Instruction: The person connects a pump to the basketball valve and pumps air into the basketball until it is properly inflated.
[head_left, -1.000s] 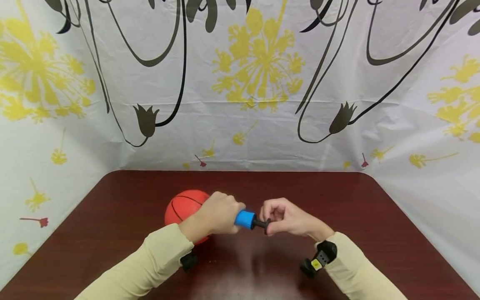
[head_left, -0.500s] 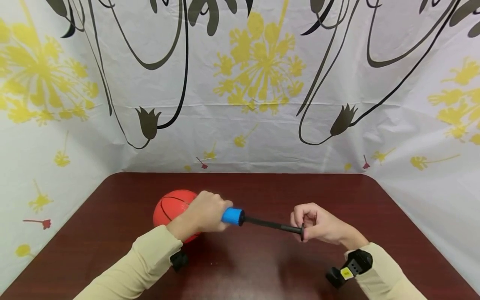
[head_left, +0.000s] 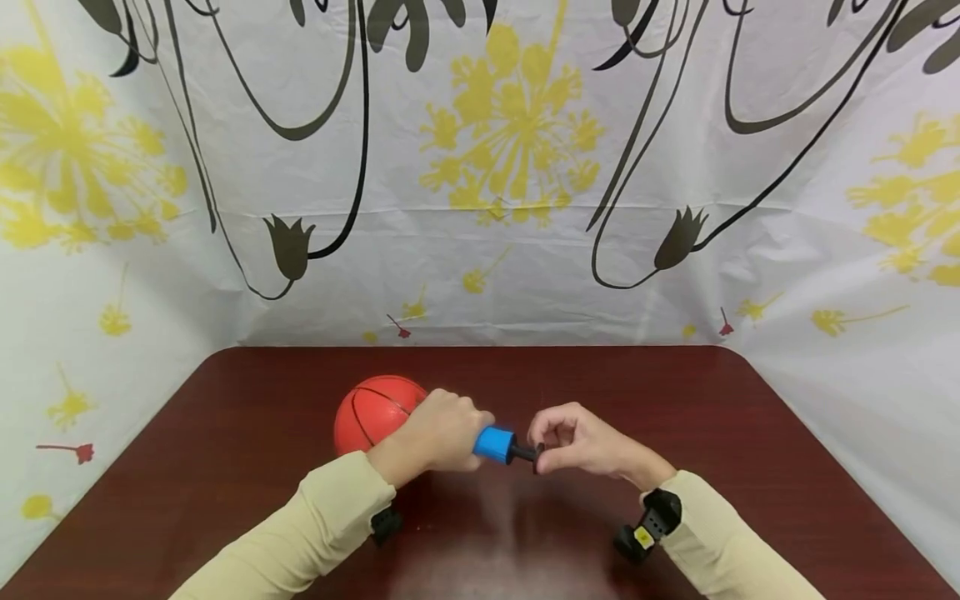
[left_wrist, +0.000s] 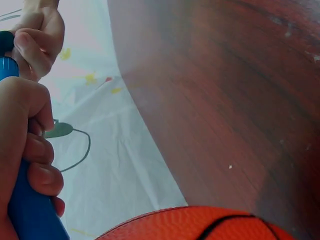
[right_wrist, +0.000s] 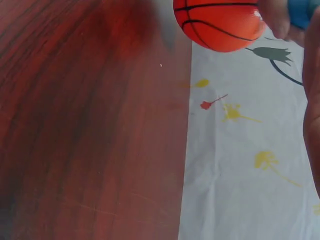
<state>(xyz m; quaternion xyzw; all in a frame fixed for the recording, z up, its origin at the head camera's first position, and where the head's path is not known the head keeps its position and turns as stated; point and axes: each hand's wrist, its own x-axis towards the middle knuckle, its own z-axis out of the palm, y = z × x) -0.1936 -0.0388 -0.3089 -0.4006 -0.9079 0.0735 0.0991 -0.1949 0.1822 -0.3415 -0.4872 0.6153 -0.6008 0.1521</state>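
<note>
My left hand (head_left: 442, 429) grips the blue barrel of a hand pump (head_left: 495, 444), its fingers wrapped round it, as the left wrist view also shows. At the pump's right end my right hand (head_left: 592, 446) pinches the small black handle (head_left: 538, 457) between thumb and fingers. Only a short length of the dark rod shows between barrel and handle. An orange-red basketball (head_left: 371, 417) with black lines lies behind and left of my left hand, partly covered by it. The pump's far end is hidden by the left hand and the ball.
A dark red-brown wooden table (head_left: 247, 467) with rounded far corners lies under the hands. Behind it and on both sides hangs a white sheet (head_left: 555, 308) printed with yellow flowers and grey stems. A black wrist camera (head_left: 652, 525) sits on the right sleeve, close above the table.
Half a second ago the rod was drawn far out to the right; now the right hand has moved back left and the rod is mostly inside. Left hand and ball have shifted slightly right.
</note>
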